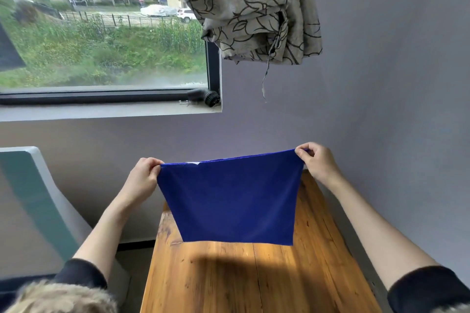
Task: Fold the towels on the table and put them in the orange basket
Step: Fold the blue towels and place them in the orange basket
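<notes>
Hanging above the wooden plank table (229,282), blue rectangular cloth towel (229,198), left hand (143,176) pinching one top corner, right hand (318,160) pinching the other.

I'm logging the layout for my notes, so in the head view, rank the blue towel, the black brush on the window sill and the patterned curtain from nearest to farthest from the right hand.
1. blue towel: its upper corner is pinched in the right hand.
2. patterned curtain: bunched high above, slightly left of the hand.
3. black brush: on the window sill's right end, far to the left.

Curtain and brush are close to call.
</notes>
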### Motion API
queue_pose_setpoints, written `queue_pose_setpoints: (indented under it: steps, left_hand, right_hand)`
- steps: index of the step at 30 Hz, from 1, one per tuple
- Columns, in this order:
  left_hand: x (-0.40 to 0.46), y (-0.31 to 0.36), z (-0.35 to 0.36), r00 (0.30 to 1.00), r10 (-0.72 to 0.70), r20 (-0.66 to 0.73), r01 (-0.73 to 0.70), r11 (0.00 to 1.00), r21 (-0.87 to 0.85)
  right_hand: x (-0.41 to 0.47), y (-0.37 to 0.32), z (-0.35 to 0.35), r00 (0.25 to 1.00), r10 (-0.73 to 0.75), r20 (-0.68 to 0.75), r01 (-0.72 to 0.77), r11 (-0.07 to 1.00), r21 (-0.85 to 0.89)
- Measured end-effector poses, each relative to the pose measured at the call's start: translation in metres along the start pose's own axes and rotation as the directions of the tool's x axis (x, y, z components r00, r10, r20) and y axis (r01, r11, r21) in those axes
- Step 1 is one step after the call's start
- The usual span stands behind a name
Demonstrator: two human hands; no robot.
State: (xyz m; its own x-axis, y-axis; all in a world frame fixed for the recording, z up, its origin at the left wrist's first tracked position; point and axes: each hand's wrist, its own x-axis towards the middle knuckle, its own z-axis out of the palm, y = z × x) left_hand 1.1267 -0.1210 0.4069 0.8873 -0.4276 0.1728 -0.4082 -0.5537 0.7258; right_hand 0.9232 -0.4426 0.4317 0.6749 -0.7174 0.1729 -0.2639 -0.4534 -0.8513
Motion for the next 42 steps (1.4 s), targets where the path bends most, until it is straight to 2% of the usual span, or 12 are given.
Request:
queue_pose_setpoints:
  steps: [5, 7, 10, 12, 15, 18, 21, 25, 30, 32, 38, 42]
  left_hand:
    - [0.018, 0.019, 0.014, 0.991, -0.061, -0.119, 0.053, 0.997, -0.063]
    - [0.019, 0.023, 0.018, 0.982, -0.041, -0.186, 0.024, 0.995, -0.094]
    - [0.008, 0.015, 0.023, 0.974, -0.016, -0.225, -0.016, 0.990, -0.142]
    - [-0.012, -0.001, 0.030, 0.985, -0.006, -0.175, -0.019, 0.989, -0.144]
    - [-0.060, -0.037, 0.052, 0.999, -0.038, -0.034, 0.034, 0.992, -0.121]
    - [-0.112, -0.072, 0.081, 0.983, -0.130, 0.132, 0.135, 0.990, -0.033]
    - [-0.156, -0.097, 0.104, 0.916, -0.246, 0.317, 0.227, 0.969, 0.097]
    - [-0.193, -0.113, 0.119, 0.732, -0.381, 0.564, 0.320, 0.924, 0.209]
    - [-0.204, -0.114, 0.123, 0.583, -0.438, 0.685, 0.401, 0.888, 0.226]
    - [-0.201, -0.113, 0.124, 0.597, -0.441, 0.670, 0.429, 0.882, 0.198]
    - [-0.177, -0.113, 0.134, 0.814, -0.368, 0.448, 0.358, 0.927, 0.111]
    - [-0.154, -0.123, 0.152, 0.853, -0.358, 0.381, 0.373, 0.927, 0.035]
  right_hand:
    - [0.026, -0.001, 0.007, 0.999, -0.045, 0.019, 0.048, 0.931, -0.362]
    - [0.031, -0.002, 0.007, 0.995, -0.095, -0.018, 0.080, 0.917, -0.391]
    - [0.019, 0.004, 0.008, 0.974, -0.191, -0.124, 0.148, 0.945, -0.290]
    - [-0.001, 0.020, 0.011, 0.974, -0.188, -0.127, 0.157, 0.962, -0.222]
    - [-0.042, 0.065, 0.016, 0.995, -0.074, -0.063, 0.064, 0.987, -0.147]
    - [-0.093, 0.118, 0.021, 0.997, 0.068, 0.035, -0.060, 0.980, -0.188]
    - [-0.139, 0.162, 0.026, 0.956, 0.252, 0.150, -0.204, 0.940, -0.274]
    - [-0.181, 0.197, 0.027, 0.836, 0.469, 0.285, -0.347, 0.854, -0.387]
    - [-0.192, 0.210, 0.018, 0.704, 0.610, 0.363, -0.429, 0.773, -0.467]
    - [-0.187, 0.211, 0.018, 0.706, 0.617, 0.347, -0.464, 0.774, -0.431]
    - [-0.156, 0.208, 0.035, 0.720, 0.619, 0.314, -0.553, 0.785, -0.280]
    - [-0.128, 0.217, 0.053, 0.687, 0.659, 0.305, -0.670, 0.738, -0.086]
